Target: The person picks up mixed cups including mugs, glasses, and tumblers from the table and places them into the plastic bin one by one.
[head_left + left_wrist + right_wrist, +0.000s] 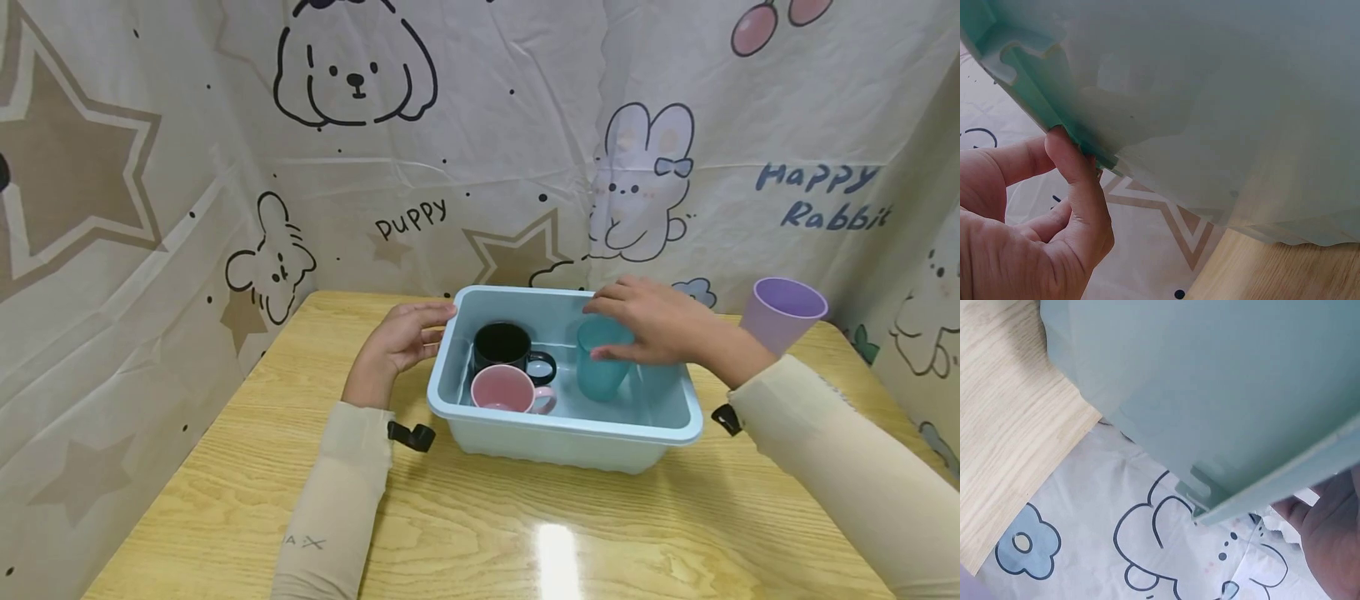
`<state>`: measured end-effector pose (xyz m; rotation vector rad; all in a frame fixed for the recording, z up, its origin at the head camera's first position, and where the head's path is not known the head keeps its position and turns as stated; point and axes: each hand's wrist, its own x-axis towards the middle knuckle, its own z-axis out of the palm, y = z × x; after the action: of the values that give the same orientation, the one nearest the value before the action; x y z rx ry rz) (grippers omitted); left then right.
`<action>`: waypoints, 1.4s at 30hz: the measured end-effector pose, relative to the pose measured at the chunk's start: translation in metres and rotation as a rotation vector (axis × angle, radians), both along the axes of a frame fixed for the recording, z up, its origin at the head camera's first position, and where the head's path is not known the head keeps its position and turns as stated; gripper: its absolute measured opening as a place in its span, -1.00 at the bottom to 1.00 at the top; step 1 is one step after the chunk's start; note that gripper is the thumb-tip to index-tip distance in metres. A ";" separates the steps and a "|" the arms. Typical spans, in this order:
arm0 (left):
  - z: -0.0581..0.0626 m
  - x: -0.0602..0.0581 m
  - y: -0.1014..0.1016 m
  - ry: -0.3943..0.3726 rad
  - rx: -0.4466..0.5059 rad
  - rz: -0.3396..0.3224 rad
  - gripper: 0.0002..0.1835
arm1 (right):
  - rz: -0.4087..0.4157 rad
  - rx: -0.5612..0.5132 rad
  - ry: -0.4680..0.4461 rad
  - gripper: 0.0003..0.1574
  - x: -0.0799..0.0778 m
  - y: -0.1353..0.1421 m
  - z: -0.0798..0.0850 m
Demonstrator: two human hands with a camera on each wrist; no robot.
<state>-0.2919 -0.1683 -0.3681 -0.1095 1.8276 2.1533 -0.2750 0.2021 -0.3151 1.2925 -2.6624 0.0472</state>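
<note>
A light blue plastic basin sits on the table. My left hand grips its left rim; the left wrist view shows the thumb against the rim's underside. Inside, at the left, a black mug stands behind a pink mug, both handles pointing right. Farther right in the basin is an upright translucent teal cup. Over it, my right hand holds the cup near its top, thumb across the front and fingers at the back. In the right wrist view, the basin wall hides the cup.
A purple cup stands on the wooden table, right of the basin and behind the right wrist. A printed cloth hangs along the back and sides of the table.
</note>
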 end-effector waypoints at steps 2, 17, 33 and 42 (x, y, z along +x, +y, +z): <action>0.000 0.000 0.000 -0.001 0.001 0.000 -0.56 | -0.009 -0.008 0.016 -0.24 0.001 0.002 0.002; -0.001 0.000 0.000 -0.001 0.012 0.012 -0.63 | -0.119 -0.039 0.026 -0.38 0.001 0.029 0.014; -0.001 0.000 0.001 0.006 0.001 0.002 -0.60 | -0.230 -0.071 0.010 -0.46 -0.001 0.075 0.013; -0.001 -0.001 0.000 0.006 0.003 0.003 -0.65 | -0.359 -0.087 -0.030 -0.45 -0.006 0.104 0.005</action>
<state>-0.2925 -0.1681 -0.3690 -0.1056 1.8282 2.1605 -0.2813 0.3063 -0.3102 0.7804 -2.8384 0.1323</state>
